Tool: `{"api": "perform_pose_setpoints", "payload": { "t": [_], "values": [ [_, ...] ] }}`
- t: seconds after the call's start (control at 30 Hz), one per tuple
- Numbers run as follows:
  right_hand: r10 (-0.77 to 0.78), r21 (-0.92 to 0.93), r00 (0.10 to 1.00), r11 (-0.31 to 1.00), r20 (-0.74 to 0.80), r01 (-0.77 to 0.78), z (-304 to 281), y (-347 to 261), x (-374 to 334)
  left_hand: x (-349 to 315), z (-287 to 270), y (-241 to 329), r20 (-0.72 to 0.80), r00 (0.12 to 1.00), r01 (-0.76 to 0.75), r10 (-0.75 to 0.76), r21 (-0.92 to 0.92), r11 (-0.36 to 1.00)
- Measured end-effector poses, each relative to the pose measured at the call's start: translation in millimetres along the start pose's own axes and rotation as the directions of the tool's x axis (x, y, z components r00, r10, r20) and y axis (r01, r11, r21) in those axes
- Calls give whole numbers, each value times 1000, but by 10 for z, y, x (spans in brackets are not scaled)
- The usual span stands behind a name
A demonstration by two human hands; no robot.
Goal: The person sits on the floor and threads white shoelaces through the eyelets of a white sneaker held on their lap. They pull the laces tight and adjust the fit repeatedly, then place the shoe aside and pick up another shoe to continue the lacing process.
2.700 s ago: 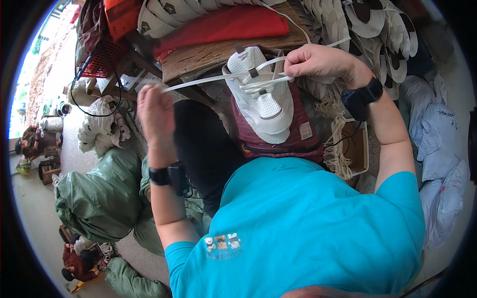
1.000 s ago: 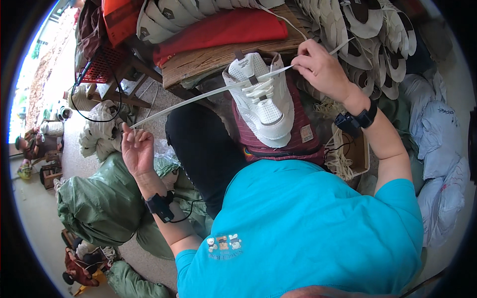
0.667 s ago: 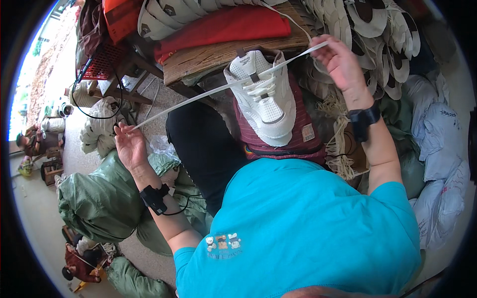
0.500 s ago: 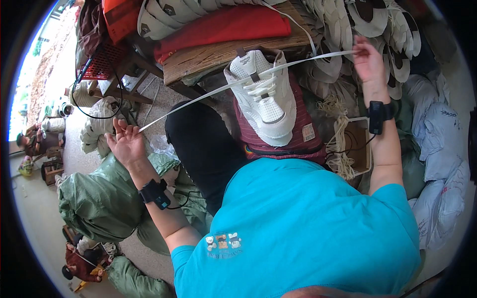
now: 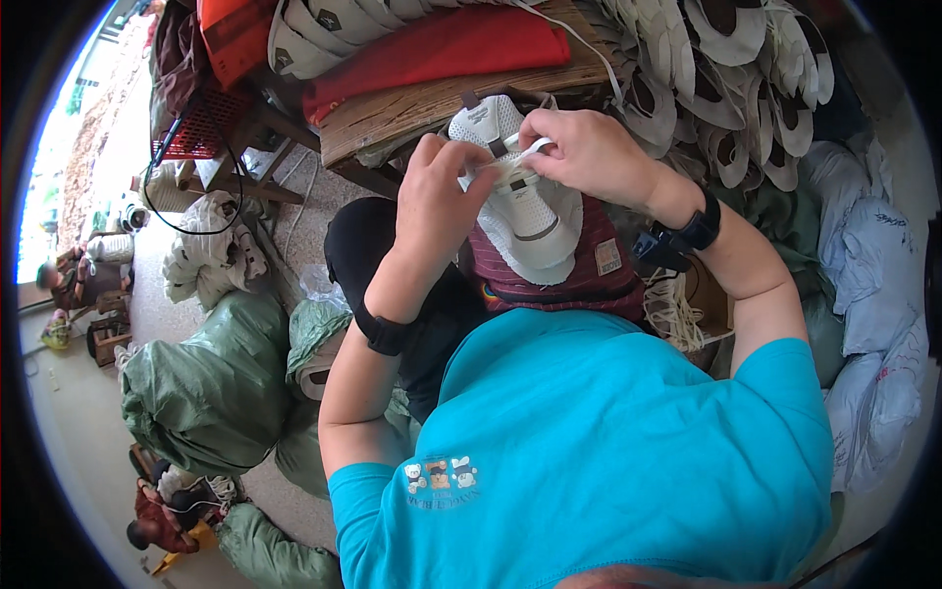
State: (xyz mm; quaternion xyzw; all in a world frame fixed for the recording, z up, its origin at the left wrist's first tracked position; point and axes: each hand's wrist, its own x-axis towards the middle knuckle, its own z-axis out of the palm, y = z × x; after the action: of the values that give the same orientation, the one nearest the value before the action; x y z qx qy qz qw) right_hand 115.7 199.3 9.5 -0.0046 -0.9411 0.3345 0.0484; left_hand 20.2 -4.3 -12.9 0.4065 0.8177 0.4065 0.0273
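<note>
A white mesh sneaker upper (image 5: 545, 257) lies over a maroon striped cloth (image 5: 601, 231) on my lap, its toe towards me and its tongue (image 5: 481, 120) pointing away. Both hands meet over its eyelets. My left hand (image 5: 432, 196) is closed, thumb and forefinger pinching the white shoelace at the left eyelet row. From the other side my right hand (image 5: 599, 162) also pinches the shoelace (image 5: 536, 148), with a short flat piece showing at its fingertips. The fingers partly cover the upper eyelets and the laced rows.
Beyond my lap stands a wooden bench (image 5: 392, 123) with a red cloth (image 5: 442, 59) and a row of stacked white uppers (image 5: 363, 29). More uppers (image 5: 726, 88) hang at the far right. White bags (image 5: 873, 275) line the right side. A green sack (image 5: 211, 378) sits at left.
Both hands have come inward from wide apart, where they held the lace stretched across the shoe. Now they are together at the eyelets, and the long taut span is gone.
</note>
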Motion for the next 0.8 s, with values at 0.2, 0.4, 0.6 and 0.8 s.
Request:
{"api": "perform_pose_setpoints", "payload": {
  "t": [0.2,0.4,0.6,0.8],
  "values": [
    [-120,-176,989,975,87,133,2,53,175,121,-45,21,100,995,-27,19,83,996],
    [-63,35,995,997,-83,66,-38,143,13,-30,-25,-301,-16,999,-39,38,-113,993],
    [279,726,959,649,50,-227,-55,523,-93,-114,-55,-460,-39,946,166,-322,-794,584],
    [335,639,938,742,-94,-201,224,355,-159,-204,145,-400,-131,896,92,-425,-881,465]
  ]
}}
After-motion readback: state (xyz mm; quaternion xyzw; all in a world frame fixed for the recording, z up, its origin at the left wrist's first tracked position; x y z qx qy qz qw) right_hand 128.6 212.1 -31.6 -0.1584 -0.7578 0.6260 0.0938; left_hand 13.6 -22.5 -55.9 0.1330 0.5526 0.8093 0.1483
